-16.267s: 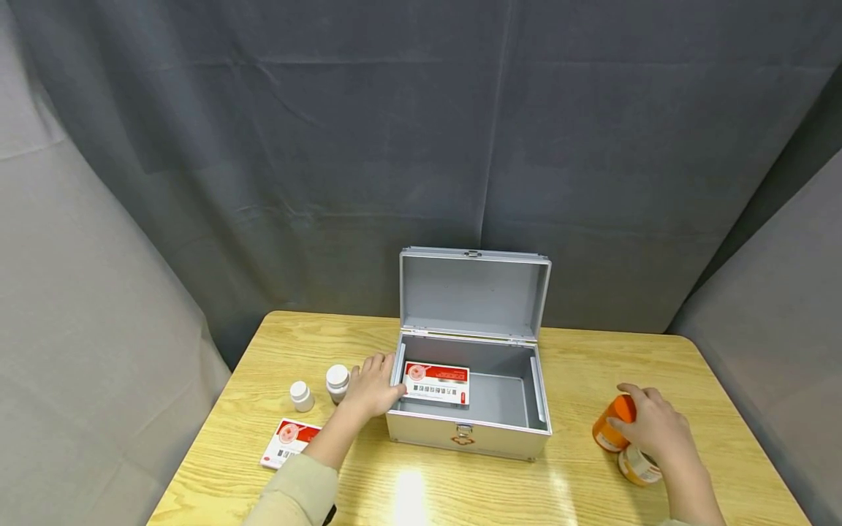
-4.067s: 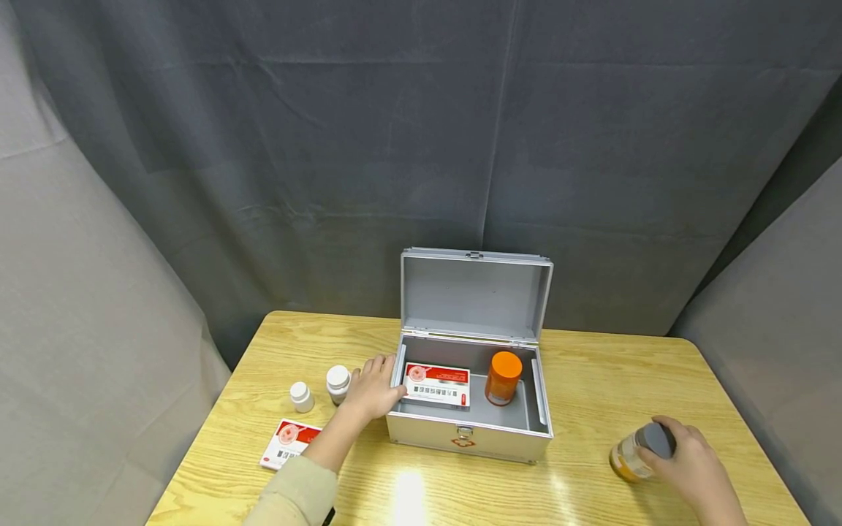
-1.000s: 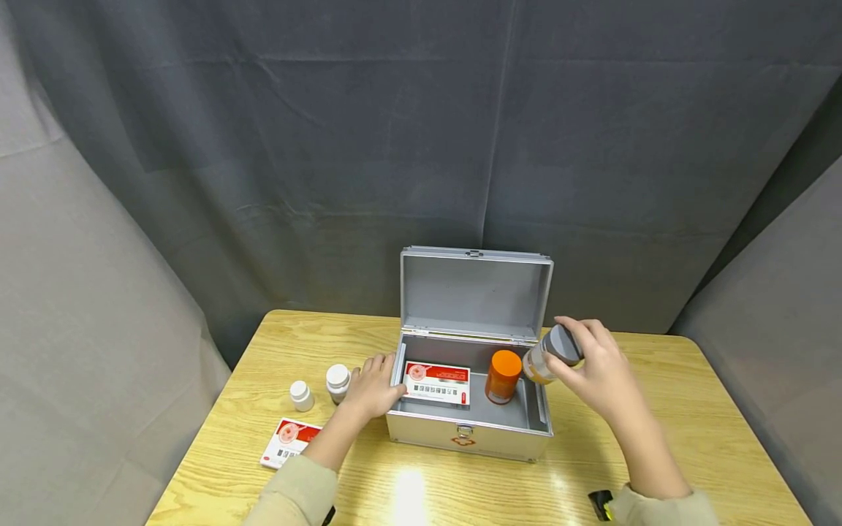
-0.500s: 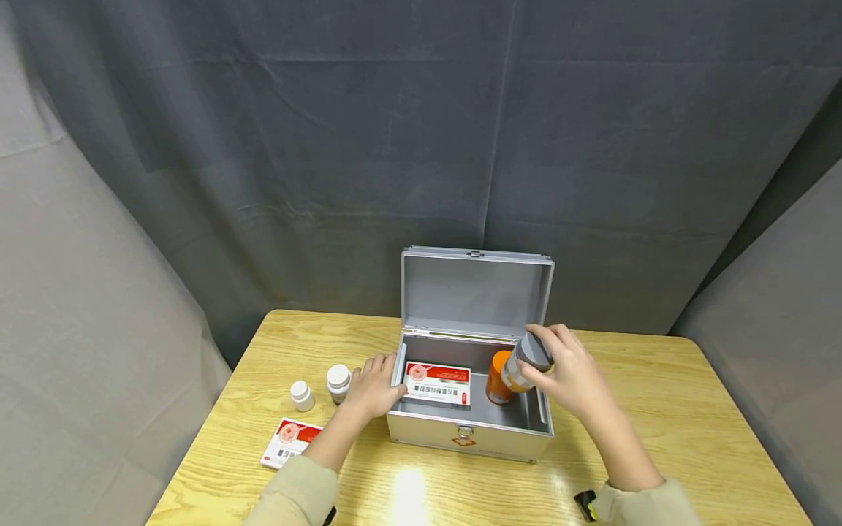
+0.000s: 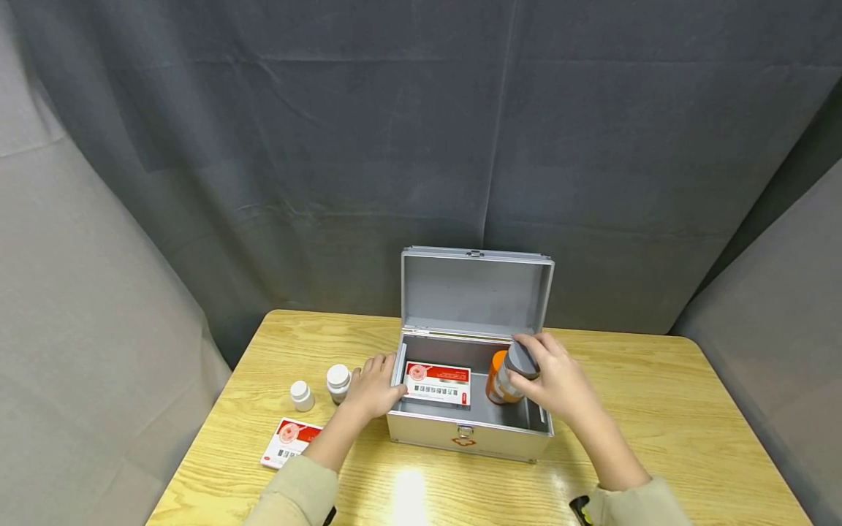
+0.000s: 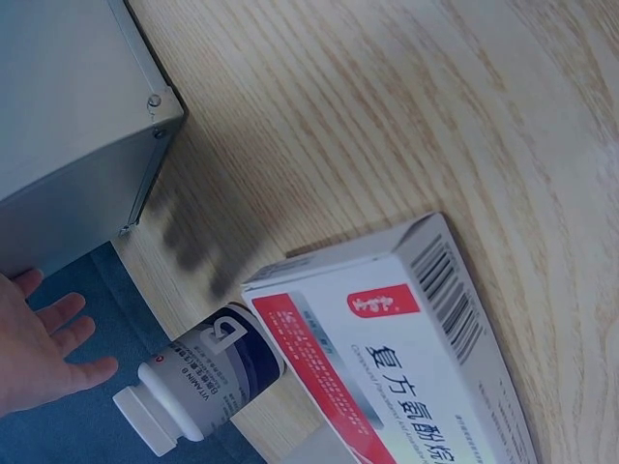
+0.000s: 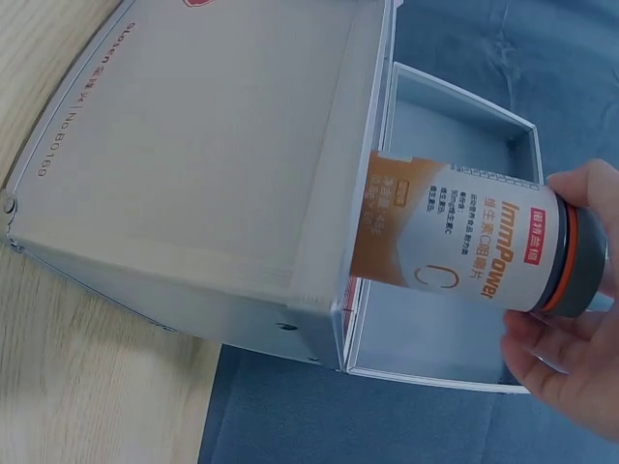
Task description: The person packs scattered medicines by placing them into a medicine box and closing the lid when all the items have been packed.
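Note:
A metal first-aid box [image 5: 430, 427] stands with its lid [image 5: 475, 292] up. My right hand [image 5: 555, 380] grips the dark grey cap of a vitamin bottle [image 7: 455, 232]. The bottle, orange and white, is tilted and partly inside the box at its right end. Behind it, an orange bottle [image 5: 493, 387] is partly hidden. A red and white medicine box [image 5: 437, 383] lies in the left half. My left hand [image 5: 375, 387] rests on the box's left edge, fingers extended; in the left wrist view, its fingers [image 6: 68, 333] are spread beside the box wall.
Left of the box stand a white-capped vitamin B bottle [image 6: 208, 372] and a smaller white bottle [image 5: 302, 397]. A second red and white medicine box [image 5: 286, 442] lies nearer, partly behind my left forearm. The wooden table [image 5: 671, 409] extends right; a grey curtain [image 5: 329, 146] hangs behind.
The orange bottle went from the table into the box earlier. My right hand then lifted the grey-capped bottle from the right, carried it left and lowered it into the box. My left hand stayed put.

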Available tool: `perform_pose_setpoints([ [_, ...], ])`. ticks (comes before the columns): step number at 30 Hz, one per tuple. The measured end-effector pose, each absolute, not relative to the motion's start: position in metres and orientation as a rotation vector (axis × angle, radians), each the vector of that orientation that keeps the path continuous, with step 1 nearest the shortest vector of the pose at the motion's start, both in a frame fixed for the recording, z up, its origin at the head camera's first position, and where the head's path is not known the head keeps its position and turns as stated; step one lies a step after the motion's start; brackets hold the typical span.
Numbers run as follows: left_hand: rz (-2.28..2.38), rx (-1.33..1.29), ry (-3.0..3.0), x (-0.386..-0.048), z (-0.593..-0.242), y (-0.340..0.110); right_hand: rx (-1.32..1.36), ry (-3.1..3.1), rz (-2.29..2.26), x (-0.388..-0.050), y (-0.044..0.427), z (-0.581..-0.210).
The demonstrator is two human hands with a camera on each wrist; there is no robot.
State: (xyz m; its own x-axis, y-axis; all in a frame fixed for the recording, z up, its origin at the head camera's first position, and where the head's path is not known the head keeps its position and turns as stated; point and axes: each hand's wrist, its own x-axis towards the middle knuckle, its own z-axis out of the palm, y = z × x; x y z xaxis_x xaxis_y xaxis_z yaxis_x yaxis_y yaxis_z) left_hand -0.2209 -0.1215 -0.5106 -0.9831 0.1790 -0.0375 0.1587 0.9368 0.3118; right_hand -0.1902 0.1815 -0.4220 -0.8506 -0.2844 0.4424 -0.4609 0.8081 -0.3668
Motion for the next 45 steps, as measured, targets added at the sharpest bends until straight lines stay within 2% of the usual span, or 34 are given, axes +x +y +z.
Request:
perform_pose_setpoints([
  [11, 0.476, 0.268, 3.046, -0.222, -0.513, -0.122, 0.557, -2.702, 0.665, -0.184, 0.179, -0.423],
  [45, 0.479, 0.253, 3.022, -0.222, -0.514, -0.122, 0.619, -2.801, 0.537, -0.192, 0.176, -0.468],
])
